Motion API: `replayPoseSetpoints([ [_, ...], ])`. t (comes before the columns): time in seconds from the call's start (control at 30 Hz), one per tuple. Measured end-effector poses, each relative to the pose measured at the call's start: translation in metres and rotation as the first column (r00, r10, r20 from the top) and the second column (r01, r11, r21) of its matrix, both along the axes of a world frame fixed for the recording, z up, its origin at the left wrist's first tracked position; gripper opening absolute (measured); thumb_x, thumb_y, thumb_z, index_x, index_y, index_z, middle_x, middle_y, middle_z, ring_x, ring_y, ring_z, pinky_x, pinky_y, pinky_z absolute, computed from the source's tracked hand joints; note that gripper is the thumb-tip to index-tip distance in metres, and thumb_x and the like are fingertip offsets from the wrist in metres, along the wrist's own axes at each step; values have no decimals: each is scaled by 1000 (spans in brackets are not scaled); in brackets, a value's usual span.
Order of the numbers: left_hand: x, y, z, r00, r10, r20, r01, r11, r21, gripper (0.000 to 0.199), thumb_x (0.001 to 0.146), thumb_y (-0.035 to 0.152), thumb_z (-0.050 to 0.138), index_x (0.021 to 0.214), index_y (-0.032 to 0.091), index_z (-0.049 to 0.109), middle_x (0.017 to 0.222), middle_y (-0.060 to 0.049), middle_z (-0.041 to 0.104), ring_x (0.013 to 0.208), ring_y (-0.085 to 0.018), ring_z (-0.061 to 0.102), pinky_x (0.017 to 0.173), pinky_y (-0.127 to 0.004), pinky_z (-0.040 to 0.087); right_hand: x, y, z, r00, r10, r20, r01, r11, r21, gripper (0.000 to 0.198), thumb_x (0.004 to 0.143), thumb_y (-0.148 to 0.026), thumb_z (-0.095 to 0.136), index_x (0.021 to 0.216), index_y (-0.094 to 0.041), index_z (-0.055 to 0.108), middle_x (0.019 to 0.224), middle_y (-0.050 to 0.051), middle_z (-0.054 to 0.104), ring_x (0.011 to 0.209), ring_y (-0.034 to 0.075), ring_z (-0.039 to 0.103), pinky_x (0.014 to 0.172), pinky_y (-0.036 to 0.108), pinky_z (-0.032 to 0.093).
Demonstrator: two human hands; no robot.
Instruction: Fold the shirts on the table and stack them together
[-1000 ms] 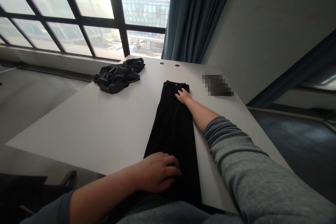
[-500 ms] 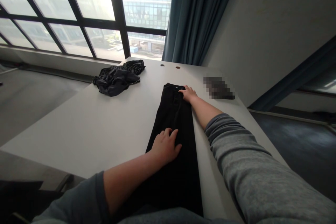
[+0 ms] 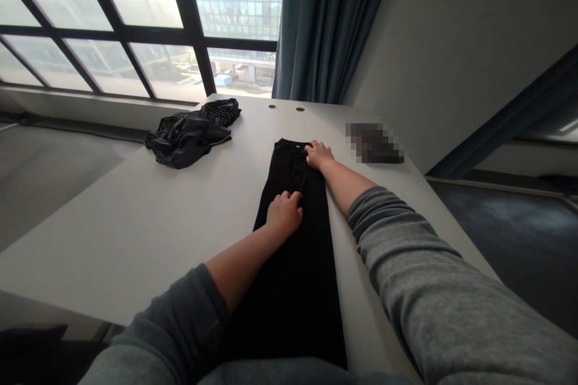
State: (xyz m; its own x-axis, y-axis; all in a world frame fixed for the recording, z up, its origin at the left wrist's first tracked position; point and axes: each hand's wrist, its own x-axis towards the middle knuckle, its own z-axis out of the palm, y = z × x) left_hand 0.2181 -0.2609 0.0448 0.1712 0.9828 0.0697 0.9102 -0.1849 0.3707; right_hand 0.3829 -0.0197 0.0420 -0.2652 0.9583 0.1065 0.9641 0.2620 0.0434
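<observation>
A pair of black trousers (image 3: 298, 289) lies lengthwise in front of me, its waistband at the far end and its legs running down towards my body. My left hand (image 3: 284, 215) rests on the trousers below the fly, fingers curled into the cloth. At the right corner of the waistband, my right hand (image 3: 318, 154) grips the edge, with its fingertips partly hidden. A small pale label shows inside the waistband beside that hand. The near end of the trousers runs out of sight by my body.
The trousers lie on a white table (image 3: 180, 234). A dark crumpled garment (image 3: 187, 141), partly striped, lies at the far left. At the far right is a dark pixelated item (image 3: 377, 144). Behind the table hangs a blue curtain (image 3: 325, 30) beside large windows.
My left hand has slid up the trousers towards the waistband, and its fingers have curled in. My right hand stays at the waistband corner. The view has shifted slightly.
</observation>
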Motion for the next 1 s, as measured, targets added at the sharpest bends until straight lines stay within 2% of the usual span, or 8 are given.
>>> replayPoseSetpoints([
  [0.13,-5,-4,-11,992,-72,-105,86,987,136,36,102,37,56,133,23,67,137,-13,62,123,-31,58,98,-44,50,-5,-27,-2,991,11,-135,4,994,112,53,102,-29,48,154,-19,51,167,19,35,153,37,30,122,64,27],
  [0.23,-16,-22,-14,983,-147,-112,165,970,178,43,105,39,50,144,21,60,153,-14,55,138,-32,51,108,-49,46,-6,-69,5,977,82,-197,-54,988,141,53,102,-31,50,153,-18,53,167,18,37,157,38,26,125,64,23],
  [0.4,-66,-81,-23,920,-366,-140,385,910,153,54,108,43,43,157,19,48,168,-14,41,155,-33,37,125,-54,33,14,-197,10,920,286,-267,-268,958,103,50,104,-32,51,152,-20,57,167,16,40,159,36,26,126,62,26],
  [0.5,-99,-109,-27,839,-525,-140,539,837,92,58,110,46,40,161,18,43,172,-13,33,159,-31,30,129,-53,30,29,-286,2,832,457,-315,-480,877,4,58,103,-37,56,158,-20,49,170,16,36,161,34,24,129,60,24],
  [0.63,-118,-133,-25,770,-623,-137,634,772,56,62,110,45,41,166,21,31,175,-11,25,161,-28,25,130,-50,29,38,-376,-5,763,508,-398,-609,773,-180,74,101,-41,63,166,-21,34,173,16,27,161,32,26,129,54,29],
  [0.7,-120,-142,-22,738,-658,-152,669,742,35,65,108,44,47,167,23,31,174,-11,25,162,-30,24,130,-55,26,37,-403,-5,757,503,-417,-625,744,-237,77,100,-42,65,167,-22,33,173,15,27,160,32,26,131,54,25],
  [0.8,-124,-156,-13,714,-687,-137,694,720,6,62,107,40,50,165,26,36,173,-9,29,161,-30,24,131,-56,25,35,-428,-3,774,473,-420,-600,760,-249,70,101,-39,63,164,-21,40,172,16,28,160,33,25,131,59,21],
  [1.0,-171,-192,4,679,-734,15,734,678,-14,51,97,40,68,147,34,61,161,-5,52,150,-28,47,127,-53,36,55,-463,-3,706,497,-504,-643,748,-164,66,96,-33,71,158,-25,51,166,15,42,156,33,37,129,59,27],
])
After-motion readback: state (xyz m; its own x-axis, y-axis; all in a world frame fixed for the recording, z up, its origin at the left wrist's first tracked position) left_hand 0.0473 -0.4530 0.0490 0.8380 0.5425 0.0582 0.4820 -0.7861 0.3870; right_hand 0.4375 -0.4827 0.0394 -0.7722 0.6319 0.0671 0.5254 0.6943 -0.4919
